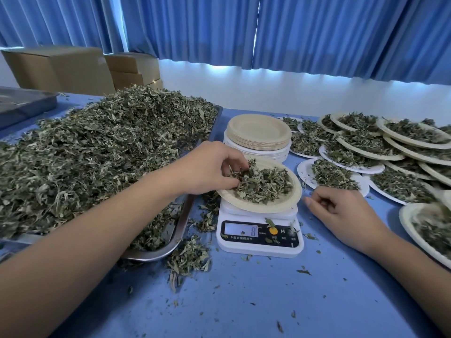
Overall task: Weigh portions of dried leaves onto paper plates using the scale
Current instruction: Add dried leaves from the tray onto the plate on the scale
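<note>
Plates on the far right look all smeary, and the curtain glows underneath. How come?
Head view: the filled plates at the right edge are smeared and stretched, likely by the wide-angle lens; daylight leaks under the blue curtain, lighting the wall; the scale looks sharp.

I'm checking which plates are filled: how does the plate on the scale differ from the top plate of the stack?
The plate on the scale holds a heap of dried leaves; the top plate of the stack is bare. The left hand pinches leaves on the plate on the scale; no hand touches the top plate of the stack. Both are round, tan paper plates.
</note>
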`<state>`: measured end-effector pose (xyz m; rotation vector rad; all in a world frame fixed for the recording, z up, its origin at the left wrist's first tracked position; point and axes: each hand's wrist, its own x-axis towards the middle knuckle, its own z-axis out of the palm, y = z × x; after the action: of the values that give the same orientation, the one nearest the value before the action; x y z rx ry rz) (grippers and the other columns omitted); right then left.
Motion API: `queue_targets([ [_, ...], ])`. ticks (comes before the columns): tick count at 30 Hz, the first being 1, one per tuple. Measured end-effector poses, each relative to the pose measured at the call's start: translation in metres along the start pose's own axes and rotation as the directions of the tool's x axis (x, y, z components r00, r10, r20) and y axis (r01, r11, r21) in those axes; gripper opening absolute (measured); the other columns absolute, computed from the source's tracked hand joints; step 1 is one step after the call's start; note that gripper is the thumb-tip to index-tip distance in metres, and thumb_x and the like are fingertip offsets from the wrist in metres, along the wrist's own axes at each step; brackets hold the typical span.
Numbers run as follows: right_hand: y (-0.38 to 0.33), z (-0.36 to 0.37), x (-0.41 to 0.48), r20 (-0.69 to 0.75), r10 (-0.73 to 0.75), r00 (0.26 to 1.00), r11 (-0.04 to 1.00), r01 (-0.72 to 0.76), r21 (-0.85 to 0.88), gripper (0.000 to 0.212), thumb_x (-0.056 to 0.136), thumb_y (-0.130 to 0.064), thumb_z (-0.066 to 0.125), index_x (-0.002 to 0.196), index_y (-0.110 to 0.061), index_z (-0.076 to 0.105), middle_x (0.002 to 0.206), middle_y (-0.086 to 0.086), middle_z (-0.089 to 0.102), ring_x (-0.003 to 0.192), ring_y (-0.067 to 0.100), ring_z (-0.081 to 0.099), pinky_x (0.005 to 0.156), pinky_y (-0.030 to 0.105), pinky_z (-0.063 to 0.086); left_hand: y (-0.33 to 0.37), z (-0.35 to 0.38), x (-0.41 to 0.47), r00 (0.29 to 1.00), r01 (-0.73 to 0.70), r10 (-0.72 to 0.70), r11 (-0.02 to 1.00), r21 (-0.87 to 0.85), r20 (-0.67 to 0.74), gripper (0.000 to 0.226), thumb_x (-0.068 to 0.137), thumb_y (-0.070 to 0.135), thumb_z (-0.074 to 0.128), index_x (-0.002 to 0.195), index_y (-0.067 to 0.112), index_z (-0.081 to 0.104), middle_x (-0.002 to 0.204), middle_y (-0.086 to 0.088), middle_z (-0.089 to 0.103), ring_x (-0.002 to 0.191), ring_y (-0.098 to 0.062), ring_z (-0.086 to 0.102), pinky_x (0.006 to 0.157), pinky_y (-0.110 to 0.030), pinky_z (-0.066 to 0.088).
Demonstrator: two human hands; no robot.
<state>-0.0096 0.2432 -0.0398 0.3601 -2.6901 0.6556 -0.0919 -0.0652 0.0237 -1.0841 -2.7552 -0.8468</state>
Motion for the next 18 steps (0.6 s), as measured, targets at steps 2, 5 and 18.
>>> queue_targets([
  [2,0.001,0.0,0.0,0.003,0.003,1.0,1.0,-0.003,0.004,0.04,0.098,-0.03,0.062,0.064,-0.017,0.047,0.052,-0.007,0.043,0.05,0.013,0.04,0.051,0.024,0.03,0.0,0.001,0.001,1.0,0.002,-0.002,1.0,-0.001,-0.001,0.031,0.083,0.018,0.08,0.111,0.03,0.074,0.094,0.019,0.071,0.082,0.002,0.064,0.071,-0.008,0.048],
  [5,0.001,0.0,0.0,0.006,0.005,1.0,1.0,-0.005,0.0,0.04,0.098,-0.03,0.062,0.064,-0.017,0.048,0.051,-0.008,0.044,0.049,0.012,0.04,0.052,0.025,0.032,-0.001,0.0,0.0,0.999,0.002,-0.003,1.0,-0.015,-0.034,0.024,0.083,0.015,0.081,0.104,0.025,0.077,0.092,0.018,0.073,0.081,0.001,0.065,0.073,-0.01,0.05],
  [18,0.0,0.0,0.0,-0.001,0.017,1.0,1.0,-0.017,0.001,0.04,0.097,-0.032,0.062,0.063,-0.018,0.047,0.05,-0.01,0.043,0.049,0.012,0.038,0.051,0.026,0.031,0.008,-0.015,-0.002,0.928,-0.026,-0.177,0.847,-0.531,-0.328,0.018,0.08,0.003,0.082,0.098,0.006,0.077,0.088,-0.008,0.078,0.08,-0.015,0.073,0.081,-0.027,0.061],
])
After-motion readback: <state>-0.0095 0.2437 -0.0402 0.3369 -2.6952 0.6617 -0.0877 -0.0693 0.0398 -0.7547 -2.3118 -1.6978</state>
